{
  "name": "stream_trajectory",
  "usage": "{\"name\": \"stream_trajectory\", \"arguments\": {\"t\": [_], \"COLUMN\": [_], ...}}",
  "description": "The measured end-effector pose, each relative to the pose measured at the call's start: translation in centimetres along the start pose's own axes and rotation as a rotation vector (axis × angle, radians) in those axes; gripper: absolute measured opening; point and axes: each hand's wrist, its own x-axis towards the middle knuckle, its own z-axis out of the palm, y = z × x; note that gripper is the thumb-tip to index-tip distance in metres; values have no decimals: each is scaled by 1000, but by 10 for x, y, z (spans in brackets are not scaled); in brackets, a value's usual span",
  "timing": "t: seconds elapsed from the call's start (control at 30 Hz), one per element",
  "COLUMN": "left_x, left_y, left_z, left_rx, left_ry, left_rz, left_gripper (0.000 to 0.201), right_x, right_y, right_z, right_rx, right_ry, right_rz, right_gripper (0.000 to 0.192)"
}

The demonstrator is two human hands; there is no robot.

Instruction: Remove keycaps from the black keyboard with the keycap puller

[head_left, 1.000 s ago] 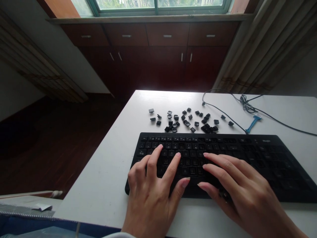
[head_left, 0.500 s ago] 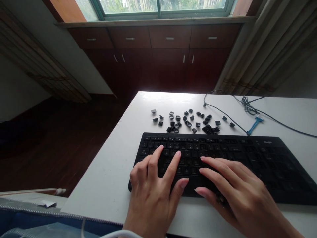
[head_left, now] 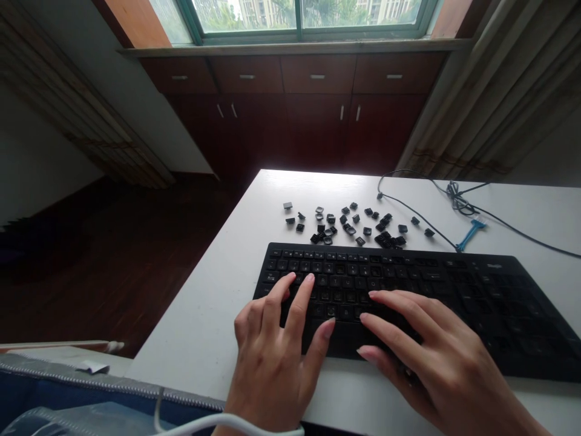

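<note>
A black keyboard (head_left: 490, 339) lies along the front of the white table, with keycaps absent from several of its places. My left hand (head_left: 276, 351) is over its left part, fingers apart, index and middle fingertips on the upper letter rows and the thumb above the bottom edge. Over the middle rows, my right hand (head_left: 445, 357) has index and middle fingers stretched out and its thumb apart. Small dark bits show in the shade beneath its palm; I cannot make out what they are. Loose black keycaps (head_left: 349, 230) lie scattered behind the keyboard.
A small blue brush (head_left: 471, 234) lies behind the keyboard, near a dark cable (head_left: 458, 200) partly bundled. The white table (head_left: 195, 321) has its left edge above a dark floor. A white cable (head_left: 236, 422) crosses near my left wrist. Cabinets (head_left: 290, 121) stand below the window.
My left index and middle fingers have moved left across the upper letter rows, and the left thumb has shifted slightly left. My right index fingertip has moved slightly left. The camera view has shifted a little.
</note>
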Motion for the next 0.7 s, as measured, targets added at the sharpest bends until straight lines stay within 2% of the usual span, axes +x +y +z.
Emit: {"name": "stream_trajectory", "arguments": {"t": [0.13, 0.33, 0.7], "left_x": [1, 5, 2], "left_y": [-5, -9, -6], "left_z": [-2, -3, -1], "left_rx": [-57, -92, -97], "left_ry": [25, 16, 63], "left_rz": [35, 96, 60], "left_gripper": [48, 42, 37], "right_x": [-1, -4, -8], "right_y": [-1, 2, 1], "right_z": [2, 5, 3], "right_rx": [14, -9, 13], "right_ry": [14, 40, 59], "right_rz": [6, -19, -13], "right_gripper": [18, 25, 21]}}
